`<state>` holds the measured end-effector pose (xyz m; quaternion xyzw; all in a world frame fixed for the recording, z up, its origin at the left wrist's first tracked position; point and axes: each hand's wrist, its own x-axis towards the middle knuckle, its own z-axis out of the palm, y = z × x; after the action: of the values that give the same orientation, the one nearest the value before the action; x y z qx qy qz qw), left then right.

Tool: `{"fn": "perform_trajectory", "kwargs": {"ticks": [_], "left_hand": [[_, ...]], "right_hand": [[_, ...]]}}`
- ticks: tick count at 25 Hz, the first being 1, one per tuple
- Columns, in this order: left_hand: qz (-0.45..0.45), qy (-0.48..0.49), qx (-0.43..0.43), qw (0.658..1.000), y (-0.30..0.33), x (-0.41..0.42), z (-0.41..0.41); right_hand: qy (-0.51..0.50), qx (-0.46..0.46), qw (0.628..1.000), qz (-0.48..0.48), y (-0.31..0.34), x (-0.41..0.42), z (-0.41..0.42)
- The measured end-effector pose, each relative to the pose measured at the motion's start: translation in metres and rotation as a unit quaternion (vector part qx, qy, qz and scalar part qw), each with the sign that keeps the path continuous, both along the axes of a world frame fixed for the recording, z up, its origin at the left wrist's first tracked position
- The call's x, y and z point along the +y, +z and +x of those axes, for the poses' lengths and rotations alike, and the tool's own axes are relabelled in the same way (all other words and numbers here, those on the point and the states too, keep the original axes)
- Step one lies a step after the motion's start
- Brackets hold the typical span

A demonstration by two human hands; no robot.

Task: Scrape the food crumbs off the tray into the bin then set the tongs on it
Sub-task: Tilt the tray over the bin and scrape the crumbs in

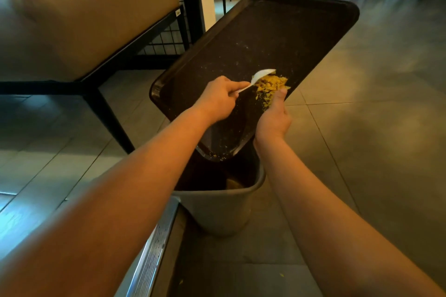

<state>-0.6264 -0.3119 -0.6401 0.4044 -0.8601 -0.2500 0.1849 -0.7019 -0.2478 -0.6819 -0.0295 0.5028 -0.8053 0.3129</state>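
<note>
At far left stands a sofa [79,14] with smooth tan upholstery on a black metal frame, a wire grid panel [166,41] closing its end. Beside it, over glossy grey floor tiles [374,128], a dark rectangular tray [277,31] with rounded corners and a raised rim is held tilted, its low corner hanging over the bin [217,210]. The bin is grey, smooth plastic, with a curved lip; its inside is dark, and something tan shows dimly at the bottom, too dim to name. The tray's matte surface is speckled with fine pale bits, and a few yellow bits cling at the low corner. The left hand [218,99] is closed around the handle of white tongs [259,77], whose broad spoon-like end lies against a heap of crumbs [270,89], yellow and flaky, sitting near the tray's right edge. The right hand [274,118] grips that edge, thumb on top just below the heap, fingers hidden beneath. At the bottom, a ribbed metal strip [149,255] runs just left of the bin.
</note>
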Motion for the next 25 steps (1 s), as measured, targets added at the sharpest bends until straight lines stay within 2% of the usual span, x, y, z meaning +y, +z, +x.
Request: {"fn": "perform_trajectory", "kwargs": {"ticks": [4,6,8,10,14,18,20,22,25], "left_hand": [[-0.003,-0.071,-0.034,0.997,0.000,0.008,0.025],[-0.011,-0.053,-0.001,0.999,0.002,0.007,0.034],[-0.061,-0.009,0.029,0.998,0.005,0.002,0.026],[-0.085,-0.003,0.014,0.996,0.010,-0.004,0.008],[-0.045,-0.057,-0.007,0.997,0.009,-0.005,-0.005],[-0.029,-0.109,-0.043,0.993,0.003,-0.001,0.033],[-0.010,-0.088,-0.013,0.996,0.001,-0.004,0.052],[-0.029,-0.024,0.028,0.999,-0.003,-0.013,0.055],[-0.032,0.050,0.042,0.997,-0.008,-0.021,0.037]], "right_hand": [[0.001,0.003,1.000,0.018,0.003,0.003,0.002],[0.006,0.011,1.000,0.019,0.003,0.004,0.003],[0.010,0.017,1.000,0.012,0.003,0.003,0.004],[0.011,0.025,1.000,0.013,0.000,0.002,0.004],[0.013,0.019,1.000,0.013,0.001,0.001,0.003],[0.002,0.015,1.000,0.023,0.004,0.004,0.003],[0.006,0.013,1.000,0.007,0.005,0.005,0.003],[0.015,0.023,1.000,0.000,0.003,0.005,0.004],[0.021,0.036,0.999,0.004,0.001,0.005,0.003]]}}
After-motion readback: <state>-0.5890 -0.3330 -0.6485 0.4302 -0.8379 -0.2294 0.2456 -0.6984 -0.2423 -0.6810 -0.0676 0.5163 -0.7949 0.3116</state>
